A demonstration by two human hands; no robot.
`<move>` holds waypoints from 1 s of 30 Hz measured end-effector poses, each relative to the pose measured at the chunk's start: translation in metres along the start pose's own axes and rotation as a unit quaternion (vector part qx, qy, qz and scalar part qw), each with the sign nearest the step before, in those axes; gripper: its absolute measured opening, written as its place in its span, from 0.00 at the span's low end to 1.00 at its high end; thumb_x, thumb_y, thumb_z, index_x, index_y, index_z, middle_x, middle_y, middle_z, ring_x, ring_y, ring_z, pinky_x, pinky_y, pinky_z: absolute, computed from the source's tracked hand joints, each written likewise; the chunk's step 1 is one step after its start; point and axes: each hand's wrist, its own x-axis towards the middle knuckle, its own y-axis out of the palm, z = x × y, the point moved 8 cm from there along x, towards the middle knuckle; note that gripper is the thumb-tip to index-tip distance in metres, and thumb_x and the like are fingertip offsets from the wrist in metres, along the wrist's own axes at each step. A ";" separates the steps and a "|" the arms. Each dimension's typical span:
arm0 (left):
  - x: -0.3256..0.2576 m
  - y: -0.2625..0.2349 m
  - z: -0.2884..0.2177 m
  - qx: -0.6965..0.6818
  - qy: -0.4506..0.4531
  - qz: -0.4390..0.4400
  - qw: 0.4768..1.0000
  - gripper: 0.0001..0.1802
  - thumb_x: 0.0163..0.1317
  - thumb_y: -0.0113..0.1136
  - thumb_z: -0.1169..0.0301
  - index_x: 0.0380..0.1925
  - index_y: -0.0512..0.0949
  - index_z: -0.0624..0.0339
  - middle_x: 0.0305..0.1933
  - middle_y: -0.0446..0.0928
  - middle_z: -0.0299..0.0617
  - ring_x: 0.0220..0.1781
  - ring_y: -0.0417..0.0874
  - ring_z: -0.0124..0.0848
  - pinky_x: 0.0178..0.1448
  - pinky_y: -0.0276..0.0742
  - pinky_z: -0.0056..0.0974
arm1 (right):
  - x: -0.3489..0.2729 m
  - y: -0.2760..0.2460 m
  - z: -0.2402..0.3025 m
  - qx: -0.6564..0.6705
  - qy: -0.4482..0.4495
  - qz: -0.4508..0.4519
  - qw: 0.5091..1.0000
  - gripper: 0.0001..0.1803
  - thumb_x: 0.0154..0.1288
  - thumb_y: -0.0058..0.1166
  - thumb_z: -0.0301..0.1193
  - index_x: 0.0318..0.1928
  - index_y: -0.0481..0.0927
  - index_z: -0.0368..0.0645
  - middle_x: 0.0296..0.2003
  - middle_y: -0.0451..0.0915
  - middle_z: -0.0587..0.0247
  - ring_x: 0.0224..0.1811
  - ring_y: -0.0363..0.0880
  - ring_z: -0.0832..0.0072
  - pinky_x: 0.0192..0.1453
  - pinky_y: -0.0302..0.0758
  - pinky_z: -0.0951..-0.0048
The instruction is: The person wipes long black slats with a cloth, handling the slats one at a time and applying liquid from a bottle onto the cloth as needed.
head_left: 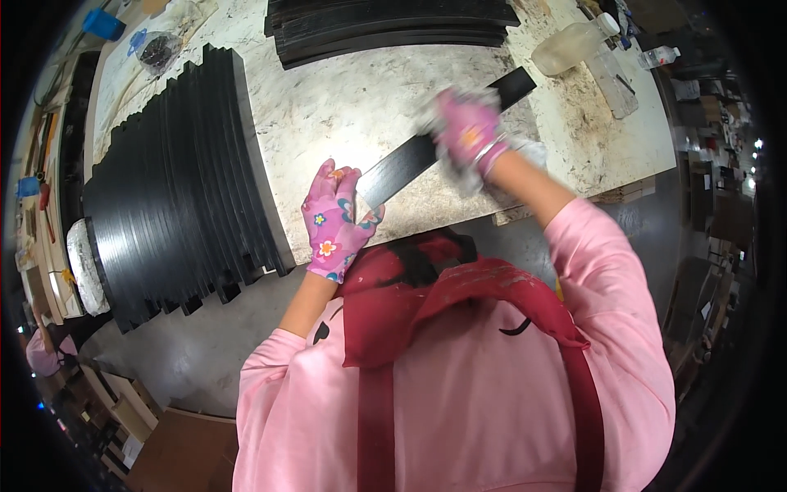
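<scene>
A narrow black board (402,170) lies slantwise on the white worktable (320,107), its near end toward me. My left hand (334,225), in a pink flowered glove, grips that near end between thumb and fingers. Farther along the board is my right hand (469,129), in a matching glove and smeared by motion. It is closed on a crumpled whitish cloth (466,179), pressed against the board's upper face. The cloth hides part of the board; the far end (516,84) sticks out beyond my right hand.
A long row of stacked black boards (176,180) fills the table's left side. Another stack (393,29) lies at the back. At the right back are a cloudy plastic bottle (566,47) and a small clear bottle (659,56). A blue cup (103,25) stands far left.
</scene>
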 end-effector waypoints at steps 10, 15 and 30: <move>-0.004 0.005 0.003 0.027 -0.005 0.000 1.000 0.29 0.40 0.71 0.59 0.45 0.79 0.59 0.50 0.76 0.44 0.66 0.68 0.47 0.58 0.71 0.50 | -0.012 -0.014 -0.004 -0.005 0.029 0.044 0.999 0.15 0.67 0.44 0.36 0.41 0.78 0.36 0.38 0.84 0.55 0.36 0.84 0.62 0.46 0.78 0.52; -0.005 0.004 0.003 0.034 0.014 0.008 0.999 0.28 0.40 0.70 0.60 0.43 0.79 0.61 0.49 0.76 0.46 0.64 0.69 0.49 0.58 0.72 0.50 | -0.047 0.005 0.047 -0.184 -0.114 -0.077 0.973 0.17 0.56 0.56 0.33 0.45 0.76 0.40 0.34 0.83 0.50 0.38 0.84 0.61 0.48 0.78 0.55; -0.003 0.000 -0.003 0.018 0.025 -0.003 1.000 0.28 0.39 0.69 0.59 0.41 0.79 0.64 0.47 0.77 0.48 0.63 0.70 0.48 0.60 0.72 0.48 | 0.009 -0.021 -0.049 -0.004 0.109 0.119 0.987 0.18 0.63 0.52 0.35 0.51 0.77 0.40 0.31 0.84 0.57 0.31 0.84 0.66 0.41 0.82 0.59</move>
